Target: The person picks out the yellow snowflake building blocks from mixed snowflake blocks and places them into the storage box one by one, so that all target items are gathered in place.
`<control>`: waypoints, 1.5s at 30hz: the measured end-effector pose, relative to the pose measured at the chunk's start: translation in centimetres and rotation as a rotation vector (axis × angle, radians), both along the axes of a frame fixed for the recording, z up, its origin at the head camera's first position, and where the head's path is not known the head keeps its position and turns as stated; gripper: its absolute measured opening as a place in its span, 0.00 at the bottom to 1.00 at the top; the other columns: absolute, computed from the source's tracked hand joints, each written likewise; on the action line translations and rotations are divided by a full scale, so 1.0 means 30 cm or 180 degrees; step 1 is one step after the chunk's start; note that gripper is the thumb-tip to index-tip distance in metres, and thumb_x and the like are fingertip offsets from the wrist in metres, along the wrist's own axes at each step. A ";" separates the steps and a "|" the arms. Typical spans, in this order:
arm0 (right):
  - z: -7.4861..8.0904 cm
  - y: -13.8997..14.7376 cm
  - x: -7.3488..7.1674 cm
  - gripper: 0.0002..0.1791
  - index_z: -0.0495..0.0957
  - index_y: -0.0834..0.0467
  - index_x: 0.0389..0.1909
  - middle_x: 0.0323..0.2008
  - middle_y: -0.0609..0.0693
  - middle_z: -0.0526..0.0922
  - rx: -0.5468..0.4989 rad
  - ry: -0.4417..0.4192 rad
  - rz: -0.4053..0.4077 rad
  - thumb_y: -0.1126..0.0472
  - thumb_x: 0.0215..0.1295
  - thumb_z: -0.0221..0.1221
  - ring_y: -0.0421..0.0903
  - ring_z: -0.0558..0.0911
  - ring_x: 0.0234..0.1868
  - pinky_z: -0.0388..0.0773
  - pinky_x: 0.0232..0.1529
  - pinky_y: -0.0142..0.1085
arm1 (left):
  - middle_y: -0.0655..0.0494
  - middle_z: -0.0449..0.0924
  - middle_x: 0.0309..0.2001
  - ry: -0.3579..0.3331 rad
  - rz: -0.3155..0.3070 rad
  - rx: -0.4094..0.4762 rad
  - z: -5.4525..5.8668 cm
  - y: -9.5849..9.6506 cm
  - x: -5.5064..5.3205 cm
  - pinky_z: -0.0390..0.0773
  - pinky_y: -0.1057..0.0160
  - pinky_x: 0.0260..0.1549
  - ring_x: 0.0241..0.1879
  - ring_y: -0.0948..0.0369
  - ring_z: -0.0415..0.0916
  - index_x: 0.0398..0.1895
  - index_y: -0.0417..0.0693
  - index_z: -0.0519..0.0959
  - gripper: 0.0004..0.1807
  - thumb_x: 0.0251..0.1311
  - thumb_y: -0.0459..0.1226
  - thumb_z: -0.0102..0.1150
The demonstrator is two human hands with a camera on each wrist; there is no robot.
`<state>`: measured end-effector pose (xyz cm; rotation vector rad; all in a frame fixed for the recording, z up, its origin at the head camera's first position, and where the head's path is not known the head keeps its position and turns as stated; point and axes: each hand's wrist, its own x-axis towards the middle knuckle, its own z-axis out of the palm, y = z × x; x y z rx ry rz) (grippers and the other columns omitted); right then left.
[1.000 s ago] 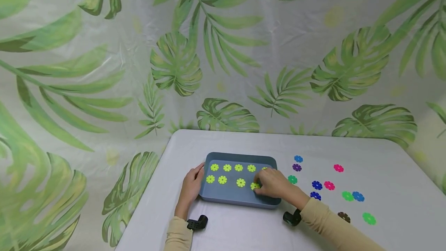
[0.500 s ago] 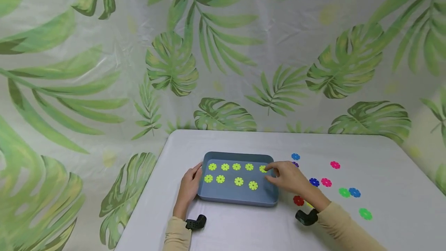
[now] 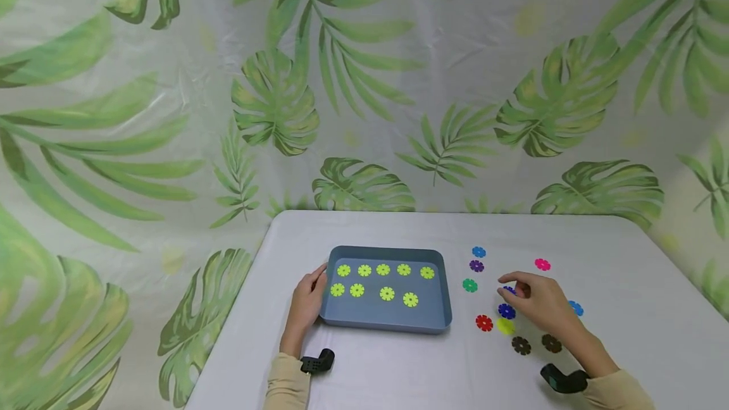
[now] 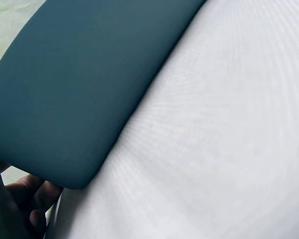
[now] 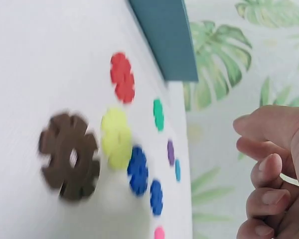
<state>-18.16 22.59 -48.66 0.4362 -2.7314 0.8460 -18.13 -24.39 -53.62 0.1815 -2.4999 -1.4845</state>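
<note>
A blue-grey tray [image 3: 387, 320] holds several yellow-green notched plastic building discs [image 3: 410, 299] in two rows. My left hand [image 3: 306, 302] holds the tray's left side, and its fingers show at the tray's end in the left wrist view. To the right of the tray my right hand [image 3: 541, 302] hovers over the scattered discs, thumb and forefinger apart and nothing between them. Below and beside it lie a dark blue disc [image 3: 506, 311], a yellow disc [image 3: 505, 326], a red disc [image 3: 484, 323] and a brown disc [image 5: 70, 157]. The right hand partly hides another dark blue disc.
The table [image 3: 398, 372] has a white cover. Farther back lie a light blue disc [image 3: 479, 252], a purple disc [image 3: 476, 266], a green disc [image 3: 469, 285] and a pink disc [image 3: 543, 264]. A leaf-printed curtain [image 3: 364, 93] hangs behind the table.
My right hand has left the tray and moved right over the loose discs, passing the tray's right end. The left hand stays at the tray's left side.
</note>
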 end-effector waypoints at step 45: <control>-0.118 0.068 0.098 0.18 0.84 0.58 0.39 0.24 0.43 0.71 0.0212 -0.0697 -0.0063 0.52 0.54 0.76 0.42 0.70 0.27 0.67 0.27 0.34 | 0.49 0.79 0.45 -0.0006 -0.0001 0.0020 0.009 0.006 0.014 0.71 0.53 0.45 0.42 0.56 0.72 0.70 0.50 0.74 0.24 0.79 0.48 0.46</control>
